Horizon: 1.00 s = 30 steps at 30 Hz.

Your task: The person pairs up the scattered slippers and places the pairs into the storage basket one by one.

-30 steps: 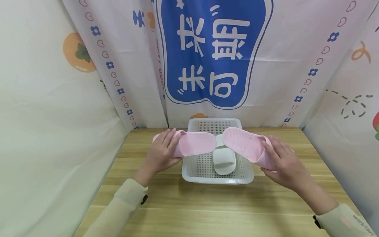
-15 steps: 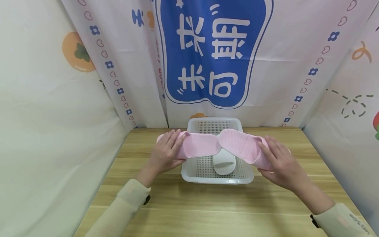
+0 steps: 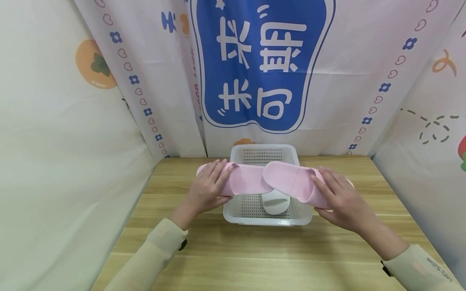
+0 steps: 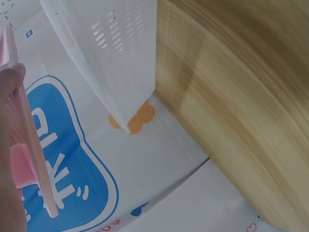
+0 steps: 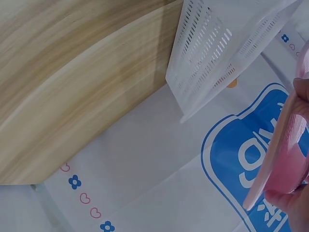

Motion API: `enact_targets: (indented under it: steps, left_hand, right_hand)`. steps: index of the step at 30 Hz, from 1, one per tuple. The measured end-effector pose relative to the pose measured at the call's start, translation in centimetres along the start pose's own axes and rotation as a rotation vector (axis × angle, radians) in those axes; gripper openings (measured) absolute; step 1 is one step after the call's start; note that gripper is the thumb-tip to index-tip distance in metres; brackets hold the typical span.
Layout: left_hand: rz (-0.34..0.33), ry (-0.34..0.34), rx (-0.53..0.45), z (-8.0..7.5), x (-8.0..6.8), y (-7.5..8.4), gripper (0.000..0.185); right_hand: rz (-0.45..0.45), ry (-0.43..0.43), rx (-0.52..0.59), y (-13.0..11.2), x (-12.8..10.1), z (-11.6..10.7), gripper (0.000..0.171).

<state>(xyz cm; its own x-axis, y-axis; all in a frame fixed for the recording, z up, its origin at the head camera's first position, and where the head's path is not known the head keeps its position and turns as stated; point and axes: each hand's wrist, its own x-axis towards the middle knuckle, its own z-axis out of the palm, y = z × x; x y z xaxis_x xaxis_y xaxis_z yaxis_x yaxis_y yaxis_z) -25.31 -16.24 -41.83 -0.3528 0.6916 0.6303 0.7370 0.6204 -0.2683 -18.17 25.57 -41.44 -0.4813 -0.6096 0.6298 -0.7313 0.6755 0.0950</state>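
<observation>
From the head camera I see my left hand (image 3: 206,189) gripping one pink slipper (image 3: 244,182) by its heel end and my right hand (image 3: 340,197) gripping the other pink slipper (image 3: 291,182) the same way, fingers laid over the top and thumb underneath as far as I can tell. Both slippers hang above the white basket (image 3: 233,214), toes pointing inward and overlapping over its middle, with a white slipper (image 3: 275,203) lying inside on the perforated floor. The basket sits on the wooden table (image 3: 255,254) against the printed curtain (image 3: 262,64). I judge these slippers light and soft: thin soles, ribbed fabric uppers, likely to flop at the toe if held only at the back, so a hold across the sole near mid-length should steady them better. They look neither slippery nor fragile. In the left wrist camera the thin sole edge of the pink slipper (image 4: 34,145) runs beside my fingers (image 4: 12,87), confirming a pinch on it, with the basket wall (image 4: 120,53) beyond. In the right wrist camera my fingertips (image 5: 289,200) clamp the other slipper's (image 5: 285,150) edge, and the basket (image 5: 217,48) stands over the table (image 5: 72,87).
</observation>
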Motion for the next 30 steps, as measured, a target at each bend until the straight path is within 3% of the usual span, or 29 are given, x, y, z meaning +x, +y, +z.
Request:
enact_targets:
  steps: [24, 30]
  left_hand:
    - [0.063, 0.015, -0.013, 0.4, 1.5, 1.5, 0.092]
    - [0.077, 0.032, -0.019, 0.7, 1.8, 1.9, 0.093]
  right_hand:
    - [-0.097, -0.003, -0.02, -0.4, 1.2, -0.1, 0.065]
    - [-0.107, -0.032, -0.023, -0.7, 1.4, 0.0, 0.084]
